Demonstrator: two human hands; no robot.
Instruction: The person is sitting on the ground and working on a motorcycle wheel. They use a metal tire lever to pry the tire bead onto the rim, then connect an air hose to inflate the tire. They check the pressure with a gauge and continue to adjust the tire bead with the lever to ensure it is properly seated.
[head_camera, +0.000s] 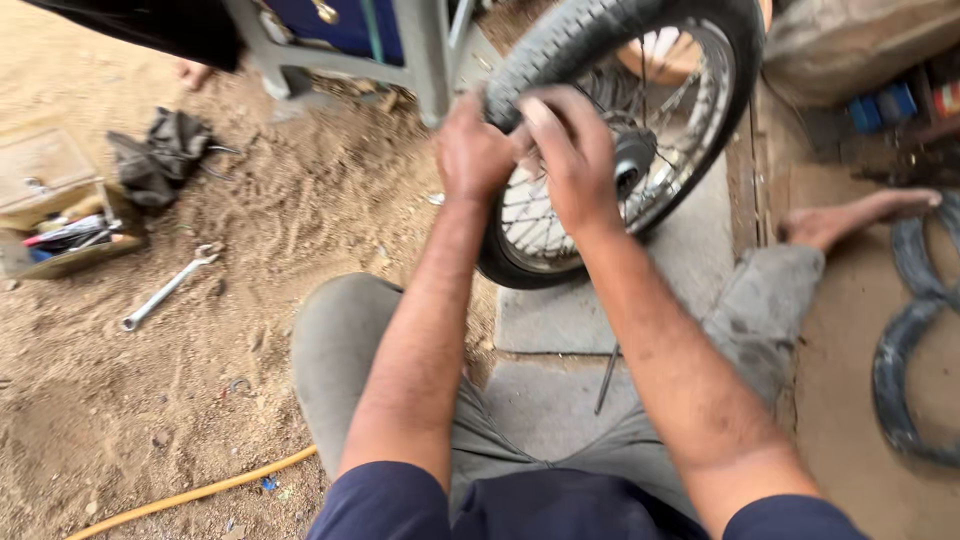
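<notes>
Open-air repair workshop: sandy ground, spoked wheel (610, 140), wrench (165, 290), toolbox (60, 235), spare tyres (915, 330).

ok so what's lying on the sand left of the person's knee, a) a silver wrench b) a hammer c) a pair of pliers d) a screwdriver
a: a long silver wrench lies on the sand left of the bent knee, below a small tool box, while the left hand and right hand press on the tyre of the spoked wheel.
</notes>
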